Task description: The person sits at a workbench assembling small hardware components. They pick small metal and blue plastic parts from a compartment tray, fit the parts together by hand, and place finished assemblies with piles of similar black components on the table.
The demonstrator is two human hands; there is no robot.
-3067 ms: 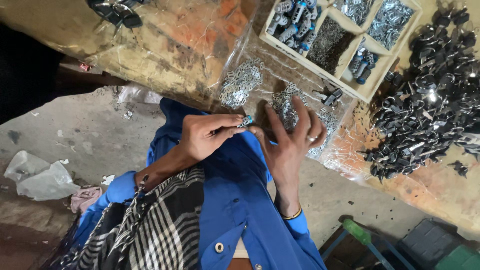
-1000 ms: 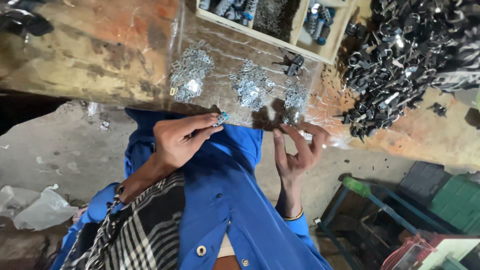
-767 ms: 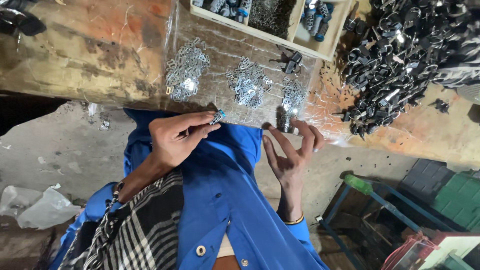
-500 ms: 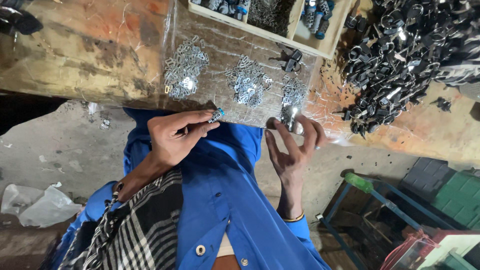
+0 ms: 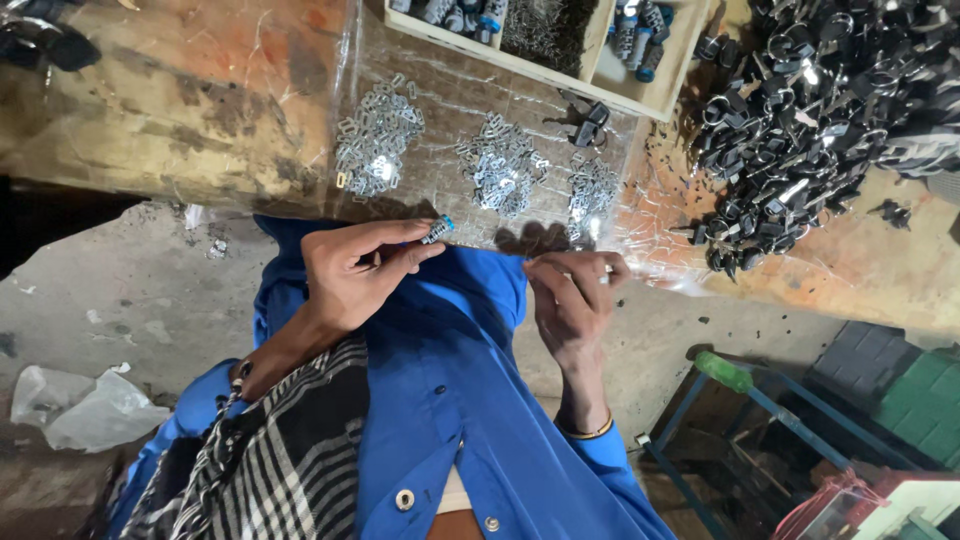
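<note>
Right hand (image 5: 570,300) withdrawn; three clip piles (image 5: 500,175).

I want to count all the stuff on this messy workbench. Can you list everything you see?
small metal part with a blue end: one, silvery, pinched in the left hand's grip
heaps of small metal clips: three, silvery, on the clear plastic sheet
clear plastic sheet: one, see-through, over the bench edge
wooden tray: one, pale, several compartments of small parts, far side of the bench
pile of dark metal pieces: one big pile, black, right end of the bench
workbench: one, worn, orange-brown
plastic bag: one, whitish, on the floor at left
left hand: one, shut on the small part
right hand: one, fingers curled at the sheet's edge; what it holds is unclear
</note>
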